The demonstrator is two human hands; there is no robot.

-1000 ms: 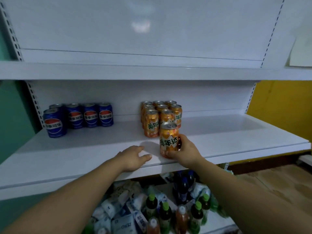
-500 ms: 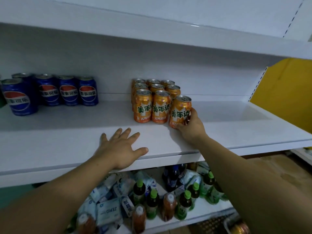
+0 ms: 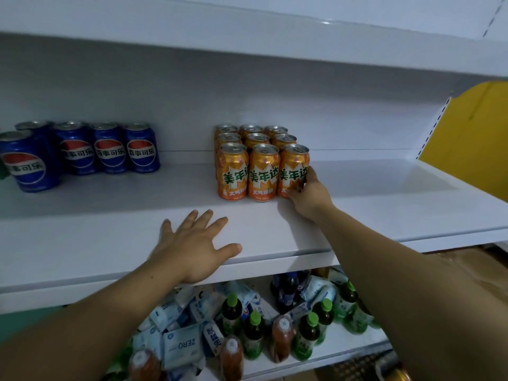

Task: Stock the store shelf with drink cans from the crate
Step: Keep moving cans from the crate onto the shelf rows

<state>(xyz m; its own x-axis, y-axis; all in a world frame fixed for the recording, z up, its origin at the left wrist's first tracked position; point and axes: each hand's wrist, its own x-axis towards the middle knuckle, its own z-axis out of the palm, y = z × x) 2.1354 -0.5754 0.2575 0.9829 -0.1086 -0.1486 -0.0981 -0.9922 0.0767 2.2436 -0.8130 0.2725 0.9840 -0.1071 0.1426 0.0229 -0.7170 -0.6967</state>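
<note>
Nine orange cans (image 3: 263,174) now stand as a full block on the shelf (image 3: 384,204), the right hand (image 3: 309,195) (still gripping) having slid the last can (image 3: 293,171) in from the front edge; the left hand (image 3: 192,246) lies flat, fingers spread.

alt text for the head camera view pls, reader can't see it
A person's right hand grips the front right orange can of a three-by-three block of orange cans on a white shelf, while the left hand rests flat, fingers spread, near its front edge. Blue cans stand further left; bottles and packets crowd the shelf below.
</note>
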